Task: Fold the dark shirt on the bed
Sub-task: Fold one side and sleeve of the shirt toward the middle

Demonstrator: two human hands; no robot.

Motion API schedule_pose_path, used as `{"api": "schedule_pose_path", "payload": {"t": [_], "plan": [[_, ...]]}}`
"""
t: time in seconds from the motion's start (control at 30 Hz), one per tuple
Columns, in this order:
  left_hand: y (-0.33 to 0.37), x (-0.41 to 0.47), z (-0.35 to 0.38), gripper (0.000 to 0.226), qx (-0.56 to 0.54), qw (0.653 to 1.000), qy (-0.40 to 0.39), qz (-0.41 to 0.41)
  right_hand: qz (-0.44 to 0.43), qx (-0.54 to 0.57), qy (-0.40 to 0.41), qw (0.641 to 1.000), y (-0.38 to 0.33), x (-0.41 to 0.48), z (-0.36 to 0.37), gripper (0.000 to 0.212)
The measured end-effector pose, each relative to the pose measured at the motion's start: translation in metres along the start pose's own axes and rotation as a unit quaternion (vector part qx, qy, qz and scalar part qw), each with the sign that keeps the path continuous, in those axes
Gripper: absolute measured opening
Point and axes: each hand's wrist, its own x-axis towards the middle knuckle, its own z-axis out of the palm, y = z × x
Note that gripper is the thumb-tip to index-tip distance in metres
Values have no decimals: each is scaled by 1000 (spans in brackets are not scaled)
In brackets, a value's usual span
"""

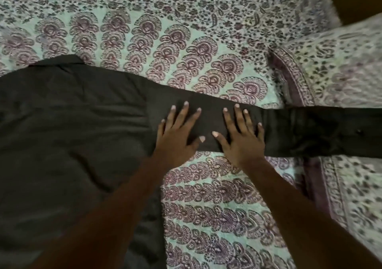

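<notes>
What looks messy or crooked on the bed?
On the dark shirt, the sleeve is crumpled near its cuff, past the right hand. The left hand presses flat beside it. Nothing else stands out.

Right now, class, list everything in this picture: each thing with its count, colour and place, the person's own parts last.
dark shirt: one, blackish, spread on the bed at left, collar at the far side.
sleeve: one, same dark cloth, stretched to the right across the bedspread.
button: one, dark, on the sleeve near the right edge.
bedspread: one, pale green with maroon floral print, covering the bed.
left hand: one, flat on the sleeve, fingers spread.
right hand: one, flat on the sleeve beside the left hand.
</notes>
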Motion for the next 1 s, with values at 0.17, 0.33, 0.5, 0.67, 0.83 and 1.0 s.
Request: {"api": "schedule_pose_path", "payload": {"t": [0.17, 0.33, 0.5, 0.67, 0.83, 1.0], "plan": [[6, 1, 35, 88, 132, 990, -24, -34, -10, -92, -89, 992, 57, -2, -28, 78], [14, 5, 24, 91, 126, 986, -85, -65, 13, -238, -162, 957, 107, -14, -76, 82], [15, 7, 23, 89, 123, 986, -86, -75, -6, -215, 15, 977, 155, -54, -104, 71], [16, 9, 22, 89, 123, 983, -108, -82, 30, -199, 27, 979, 156, -61, -102, 74], [13, 5, 9, 75, 46, 995, -79, -49, -23, -143, -3, 989, 67, -47, -79, 76], [-18, -81, -3, 55, 72, 972, 209, -83, -195, -67, -37, 978, -39, -36, -53, 67]]}}
